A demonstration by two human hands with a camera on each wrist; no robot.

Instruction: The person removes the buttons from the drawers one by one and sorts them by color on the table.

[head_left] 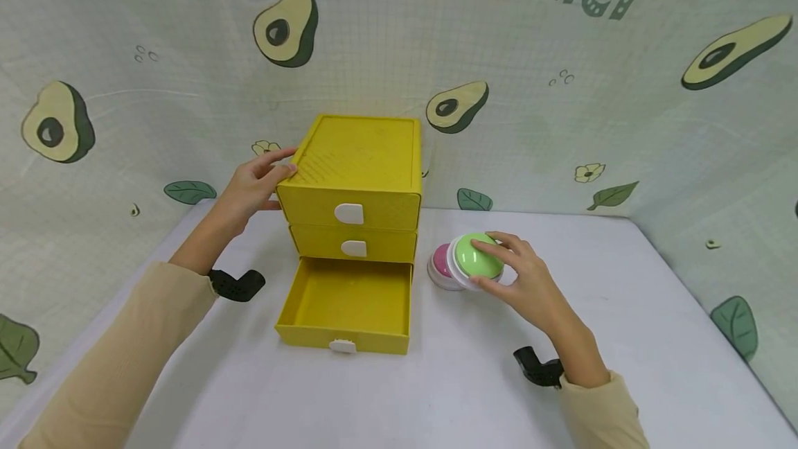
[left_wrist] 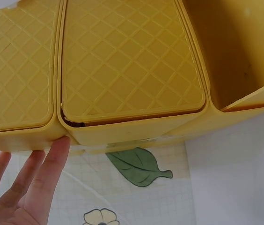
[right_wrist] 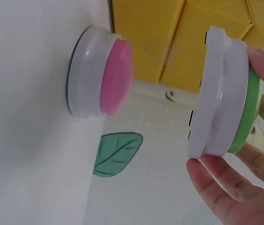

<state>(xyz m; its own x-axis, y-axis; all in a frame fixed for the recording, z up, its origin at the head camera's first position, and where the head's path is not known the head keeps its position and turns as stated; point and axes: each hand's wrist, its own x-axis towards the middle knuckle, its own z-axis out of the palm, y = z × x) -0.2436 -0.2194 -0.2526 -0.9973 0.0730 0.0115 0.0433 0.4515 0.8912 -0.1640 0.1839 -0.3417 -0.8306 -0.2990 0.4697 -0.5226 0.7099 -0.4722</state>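
A yellow three-drawer box stands on the white table, its bottom drawer pulled out with nothing visible inside. My left hand touches the box's upper left side, its fingers fairly straight in the left wrist view. To the right of the box, my right hand grips a round push button with a green dome and white base by its rim. In the right wrist view this green push button is held off the table, tilted. A pink push button with a white base sits on the table beyond it.
Behind the table hangs a pale cloth printed with avocados and leaves. White tabs mark the drawer fronts. A black strap piece shows at each wrist.
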